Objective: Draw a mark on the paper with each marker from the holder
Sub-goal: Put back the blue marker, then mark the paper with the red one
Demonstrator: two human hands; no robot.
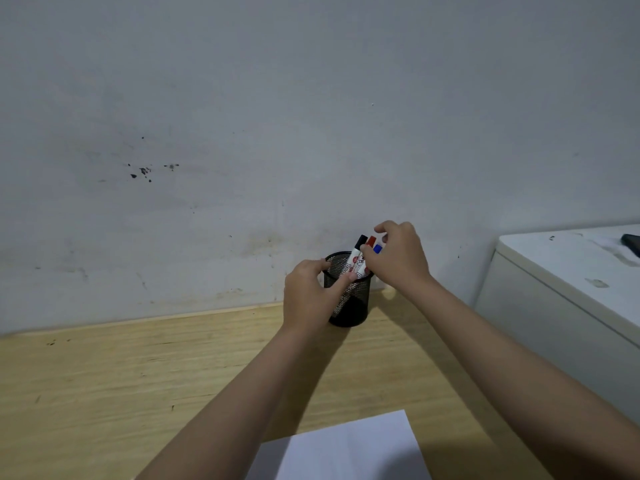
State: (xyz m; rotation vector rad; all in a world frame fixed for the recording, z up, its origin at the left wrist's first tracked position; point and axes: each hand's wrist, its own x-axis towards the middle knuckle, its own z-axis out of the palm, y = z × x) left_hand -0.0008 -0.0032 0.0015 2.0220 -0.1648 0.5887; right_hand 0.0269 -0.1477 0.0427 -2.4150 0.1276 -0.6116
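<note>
A black mesh holder (353, 306) stands on the wooden desk near the wall. Three white markers stick out of it: one with a black cap (361, 241), one with a red cap (371, 241) and one with a blue cap (378, 249). My left hand (308, 299) grips the holder's left side and rim. My right hand (398, 258) is over the holder's right side, fingers curled around the markers; which marker it grips is hidden. A white sheet of paper (346, 448) lies at the desk's near edge between my forearms.
The wooden desk (121, 375) meets a grey, stained wall (242, 133) behind the holder. A white cabinet (554, 289) stands to the right, with a dark object (632, 242) on its top at the frame edge.
</note>
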